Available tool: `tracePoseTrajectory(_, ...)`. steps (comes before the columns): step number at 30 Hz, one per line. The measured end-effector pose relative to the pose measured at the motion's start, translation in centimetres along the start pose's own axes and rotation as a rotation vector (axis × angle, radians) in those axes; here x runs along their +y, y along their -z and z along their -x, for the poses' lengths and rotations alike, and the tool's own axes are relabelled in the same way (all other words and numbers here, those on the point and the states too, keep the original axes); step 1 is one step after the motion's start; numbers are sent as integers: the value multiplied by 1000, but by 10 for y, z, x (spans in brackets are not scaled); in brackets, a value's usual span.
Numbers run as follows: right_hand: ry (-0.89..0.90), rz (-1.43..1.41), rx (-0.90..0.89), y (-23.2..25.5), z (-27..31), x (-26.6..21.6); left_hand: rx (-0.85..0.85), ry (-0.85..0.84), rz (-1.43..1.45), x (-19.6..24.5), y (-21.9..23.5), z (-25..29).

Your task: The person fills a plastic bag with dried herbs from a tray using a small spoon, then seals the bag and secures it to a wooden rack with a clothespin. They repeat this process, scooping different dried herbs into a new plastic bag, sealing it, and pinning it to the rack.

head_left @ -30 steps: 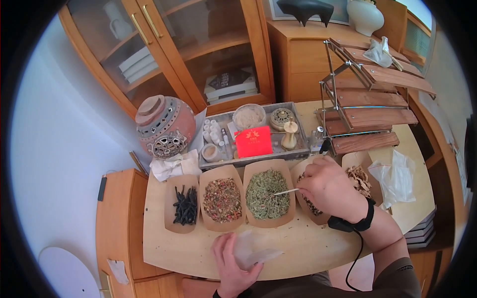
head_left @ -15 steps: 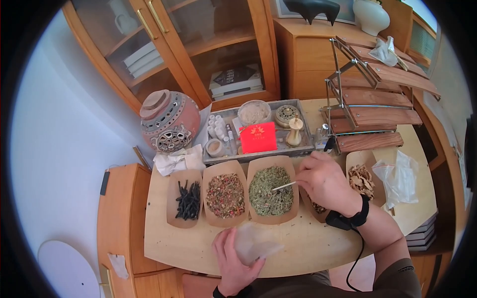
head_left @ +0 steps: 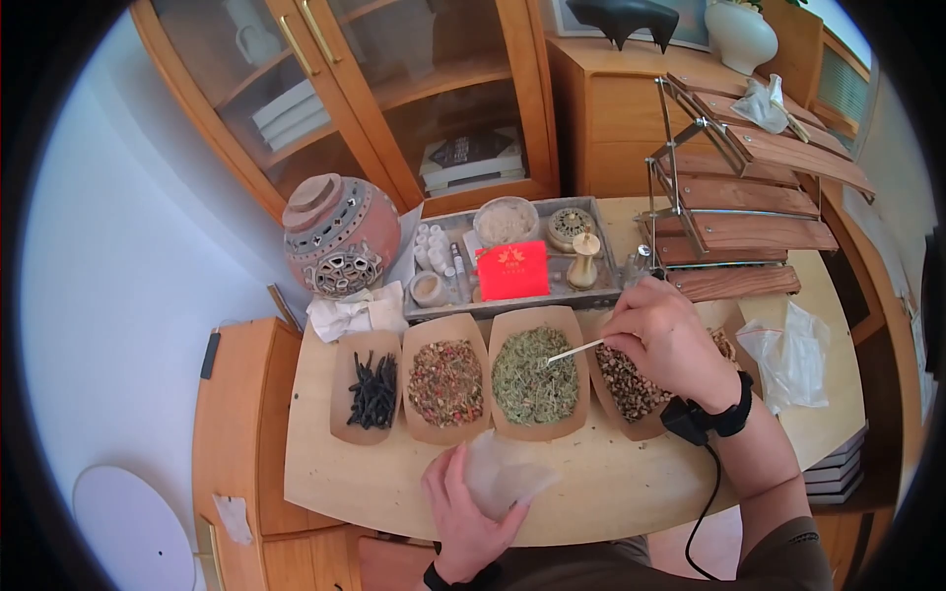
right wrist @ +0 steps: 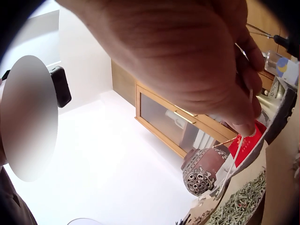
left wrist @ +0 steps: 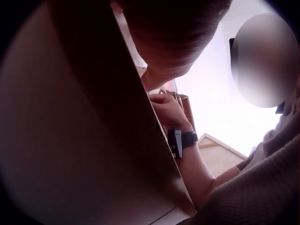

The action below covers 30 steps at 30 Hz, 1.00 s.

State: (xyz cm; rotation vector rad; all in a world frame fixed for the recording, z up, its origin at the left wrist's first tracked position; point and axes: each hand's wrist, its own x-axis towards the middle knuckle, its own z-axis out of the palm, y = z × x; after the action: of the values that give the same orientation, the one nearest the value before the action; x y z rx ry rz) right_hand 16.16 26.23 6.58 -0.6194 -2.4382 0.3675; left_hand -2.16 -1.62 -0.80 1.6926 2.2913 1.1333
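Observation:
My right hand [head_left: 665, 335] pinches a thin pale stick [head_left: 575, 351] between thumb and fingers. Its far tip overlaps the dried green herb [head_left: 532, 389] in the middle paper tray; the right wrist view shows the stick [right wrist: 236, 157] slanting down from the fingertips. Near the table's front edge, my left hand [head_left: 463, 522] holds a translucent pouch [head_left: 501, 478], thumb on one side and fingers on the other. To the left of the herb are a tray of mixed reddish flakes [head_left: 445, 384] and one of black twisted pieces [head_left: 372, 392]. Dark brown bits [head_left: 631, 384] fill the tray beneath my right hand.
Behind the trays, a grey box [head_left: 443, 307] holds small vials, a powder bowl, brass pieces and a red packet [head_left: 512, 271]. A clay jar [head_left: 340, 241] stands left. On the right are a slatted wooden rack [head_left: 759, 231] and clear plastic bags [head_left: 793, 360].
My right hand has shifted right and slightly back with the stick, uncovering more of the brown bits. The left hand keeps its hold on the pouch, whose top stands a little higher.

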Motion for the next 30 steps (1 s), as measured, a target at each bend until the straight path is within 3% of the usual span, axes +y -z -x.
tracePoseTrajectory(7,128,-84,-58,20,-2,-29,5,44,5,3,-1,-1)
tracePoseTrajectory(13,503,19,-153,6,8,-62,-7,21,9,-1,-1,-1)
tracePoseTrajectory(18,496,97,-60,11,5,-66,-11,6,7,-2,-1,1)
tracePoseTrajectory(21,438,64,-144,17,3,-58,-7,23,12,0,-1,0)
tracePoseTrajectory(24,299,112,-24,20,0,-49,11,39,-3,0,-2,0)
tracePoseTrajectory(30,422,19,-119,5,3,-50,5,38,-39,2,-2,-1)
